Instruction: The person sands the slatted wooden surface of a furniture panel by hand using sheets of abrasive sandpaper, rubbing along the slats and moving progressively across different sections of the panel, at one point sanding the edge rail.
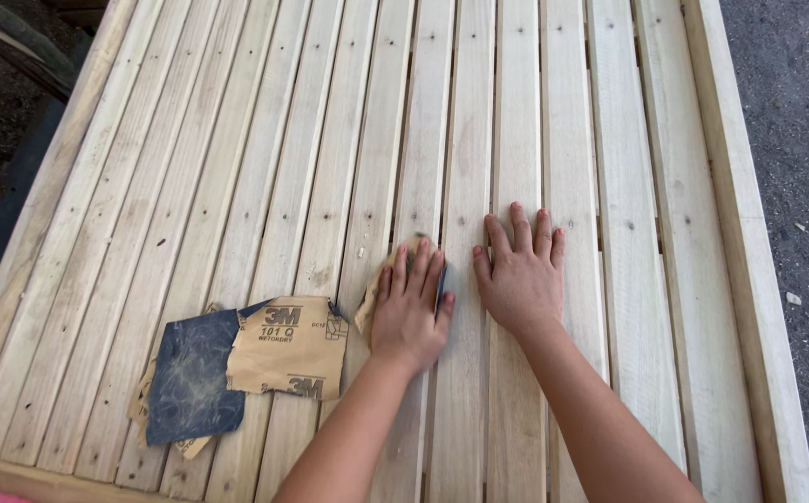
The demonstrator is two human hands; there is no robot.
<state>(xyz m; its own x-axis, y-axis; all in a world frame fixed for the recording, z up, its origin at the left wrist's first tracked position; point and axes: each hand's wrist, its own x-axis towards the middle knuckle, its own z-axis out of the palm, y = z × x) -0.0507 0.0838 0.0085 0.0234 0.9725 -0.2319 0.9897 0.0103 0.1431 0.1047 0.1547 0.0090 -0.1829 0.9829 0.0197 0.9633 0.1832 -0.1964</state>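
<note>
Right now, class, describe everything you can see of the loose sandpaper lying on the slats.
The loose sandpaper lies flat on the pale wooden slats, left of the left hand. It is torn and ragged: a dark, scuffed abrasive face at left, a tan printed paper backing at right. Neither hand touches it.

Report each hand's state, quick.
Left hand: flat, pressing a small piece of sandpaper onto the wooden slats.
Right hand: open, palm down on the slats, holding nothing.
</note>
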